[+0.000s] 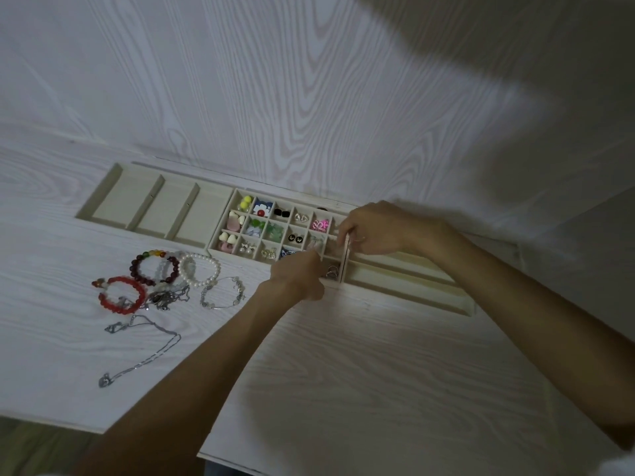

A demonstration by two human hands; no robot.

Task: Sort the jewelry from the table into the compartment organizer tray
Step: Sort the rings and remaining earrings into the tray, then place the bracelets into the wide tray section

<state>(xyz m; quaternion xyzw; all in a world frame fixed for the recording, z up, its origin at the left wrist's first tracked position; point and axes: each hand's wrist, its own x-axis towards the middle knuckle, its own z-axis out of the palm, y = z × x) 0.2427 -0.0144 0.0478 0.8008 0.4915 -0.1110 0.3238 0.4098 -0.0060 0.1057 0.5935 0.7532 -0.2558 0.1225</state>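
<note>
Silver rings lie in the tray compartment just beside your left hand, its grip hidden. Your right hand pinches an upright divider. Bracelets wait leftward on the surface, nearer your left.

Both forearms bare, extended forward, converging toward each other. Left hand back-up, fingers curled downward, fingertips hidden beneath hand; grip state unclear. Right hand just beyond and right of left hand, close but apart, wrist bent, thumb and fingers pinched on thin flat upright piece hanging below grip.
</note>
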